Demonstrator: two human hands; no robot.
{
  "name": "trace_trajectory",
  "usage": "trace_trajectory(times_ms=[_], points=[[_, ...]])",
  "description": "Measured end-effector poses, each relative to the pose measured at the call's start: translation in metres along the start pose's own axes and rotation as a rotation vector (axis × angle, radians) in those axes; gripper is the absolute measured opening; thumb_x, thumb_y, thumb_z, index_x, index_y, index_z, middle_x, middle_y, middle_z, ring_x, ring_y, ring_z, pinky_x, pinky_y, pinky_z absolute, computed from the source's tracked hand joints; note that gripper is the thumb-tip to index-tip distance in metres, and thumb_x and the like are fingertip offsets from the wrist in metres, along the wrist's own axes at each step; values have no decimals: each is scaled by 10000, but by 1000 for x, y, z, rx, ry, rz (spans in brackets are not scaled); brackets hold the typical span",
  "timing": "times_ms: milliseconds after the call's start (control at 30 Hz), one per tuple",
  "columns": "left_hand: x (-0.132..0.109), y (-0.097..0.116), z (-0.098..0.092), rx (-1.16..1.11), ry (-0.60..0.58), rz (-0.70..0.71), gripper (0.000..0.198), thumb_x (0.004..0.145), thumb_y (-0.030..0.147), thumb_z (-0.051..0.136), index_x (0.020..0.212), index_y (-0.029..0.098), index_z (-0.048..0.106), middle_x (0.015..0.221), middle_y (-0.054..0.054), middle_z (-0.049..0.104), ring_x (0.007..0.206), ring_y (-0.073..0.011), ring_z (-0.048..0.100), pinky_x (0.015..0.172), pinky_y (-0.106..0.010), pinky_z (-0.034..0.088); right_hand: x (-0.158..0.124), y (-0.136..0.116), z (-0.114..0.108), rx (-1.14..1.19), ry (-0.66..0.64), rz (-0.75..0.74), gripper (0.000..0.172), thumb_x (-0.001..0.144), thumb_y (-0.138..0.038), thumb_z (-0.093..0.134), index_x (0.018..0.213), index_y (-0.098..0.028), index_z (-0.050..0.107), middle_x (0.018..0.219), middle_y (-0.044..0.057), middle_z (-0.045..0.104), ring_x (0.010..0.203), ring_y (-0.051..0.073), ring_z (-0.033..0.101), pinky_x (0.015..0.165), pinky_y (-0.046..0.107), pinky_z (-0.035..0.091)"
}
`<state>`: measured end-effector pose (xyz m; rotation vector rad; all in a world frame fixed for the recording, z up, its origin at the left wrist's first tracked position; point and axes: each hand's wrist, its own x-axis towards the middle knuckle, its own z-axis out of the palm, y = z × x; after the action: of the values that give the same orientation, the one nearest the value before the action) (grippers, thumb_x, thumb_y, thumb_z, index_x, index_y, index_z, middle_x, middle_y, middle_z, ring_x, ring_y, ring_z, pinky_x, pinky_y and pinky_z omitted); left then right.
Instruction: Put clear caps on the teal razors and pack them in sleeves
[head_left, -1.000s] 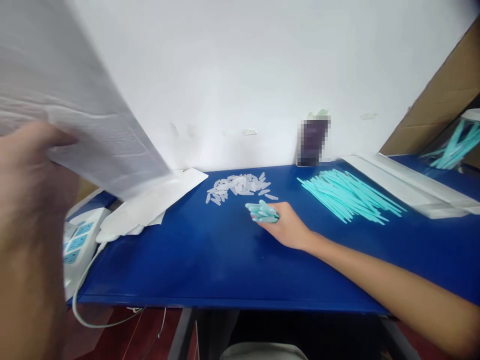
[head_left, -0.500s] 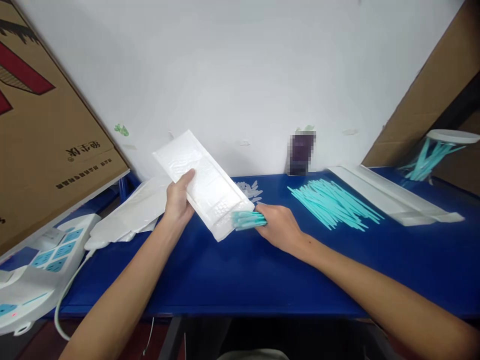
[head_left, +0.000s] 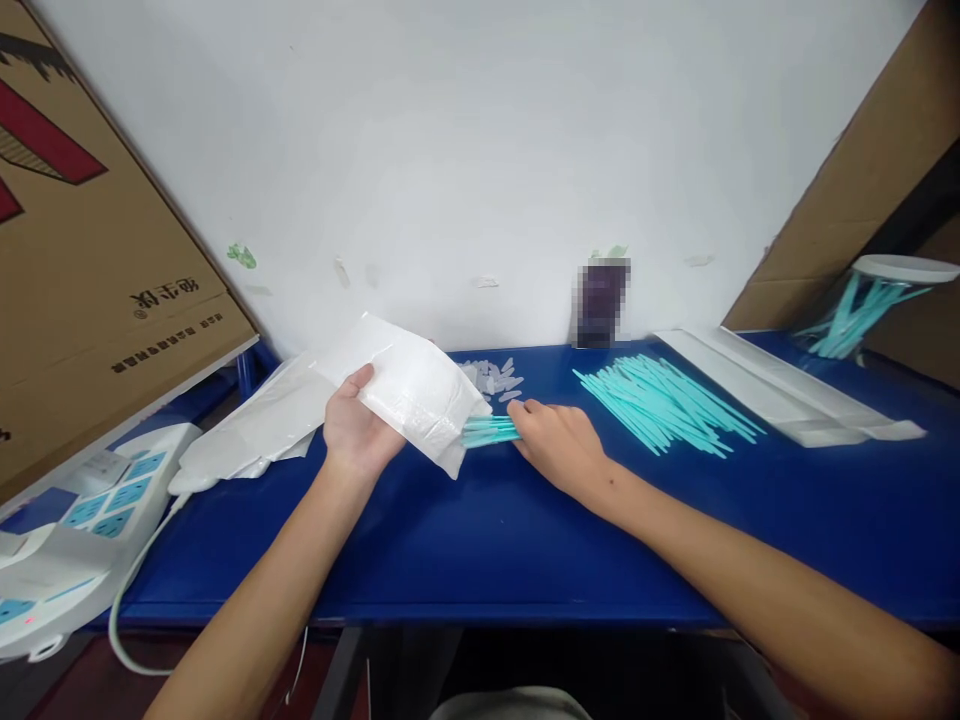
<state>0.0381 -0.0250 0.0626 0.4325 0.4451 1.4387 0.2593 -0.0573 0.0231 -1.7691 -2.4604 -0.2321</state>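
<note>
Tipped the white bubble mailer (head_left: pixel 424 385) lower and flatter since half a second ago, and lined its mouth up with the teal stick bundle (head_left: pixel 491 430), now hidden at the left ends instead of lying across the mailer's front. Gripping the mailer with the left hand (head_left: pixel 358 425), left of centre in the frame, thumb on top and the other fingers curled underneath, mostly out of sight. Also gripping the bundle near mid-frame with the right hand (head_left: pixel 555 440), fingers closed around it. Pokes out leftward past thumb and fingertips, straight to the mailer's edge; can't tell the depth inside, or the length buried in the fist. Can spot small translucent pieces (head_left: pixel 495 378) just above the bundle, partly blocked by the mailer. Right of centre, can see a loose pile of teal sticks (head_left: pixel 667 405) on the blue table (head_left: pixel 420 560), beside long white sleeves (head_left: pixel 780 390), plus a white-topped clear tub (head_left: pixel 904 268) at the far right with more sticks inside. Left side, got flat white packets (head_left: pixel 255 410) next to a power strip (head_left: pixel 124 495) at lower left, with printed cardboard (head_left: pixel 90 250) up in the corner.
</note>
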Motion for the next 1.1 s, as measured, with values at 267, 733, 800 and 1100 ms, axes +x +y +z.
trace_trajectory(times_ms=[267,733,800,1100], points=[[-6,-3,15,-43,115,26,433,991,265,372,1306,65,591,1091,-195,756,1089,-358,739,996,-559,585,-3,-8,-6,-43,33,28,300,969,-56,390,1099,-139,647,1011,153,724,869,255,711,608,352,271],[-8,-7,17,267,87,205,474,619,58,483,1047,117,678,963,-94,744,1044,-290,729,965,-416,605,4,4,7,238,-21,17,115,1022,-276,491,1023,-206,582,991,49,726,774,183,659,576,308,292],[-10,-7,15,319,101,163,534,558,24,484,1047,118,679,959,-86,743,1046,-286,726,976,-418,599,5,7,6,242,-2,35,159,1044,-266,441,1088,-190,574,1057,82,716,834,208,665,600,318,300],[-56,-11,13,216,-142,304,279,833,240,564,1075,202,697,1039,-84,748,1199,-328,666,1075,-481,542,-1,-4,-45,297,-132,-218,133,950,-205,599,1083,-201,592,986,55,706,749,163,640,556,287,301]])
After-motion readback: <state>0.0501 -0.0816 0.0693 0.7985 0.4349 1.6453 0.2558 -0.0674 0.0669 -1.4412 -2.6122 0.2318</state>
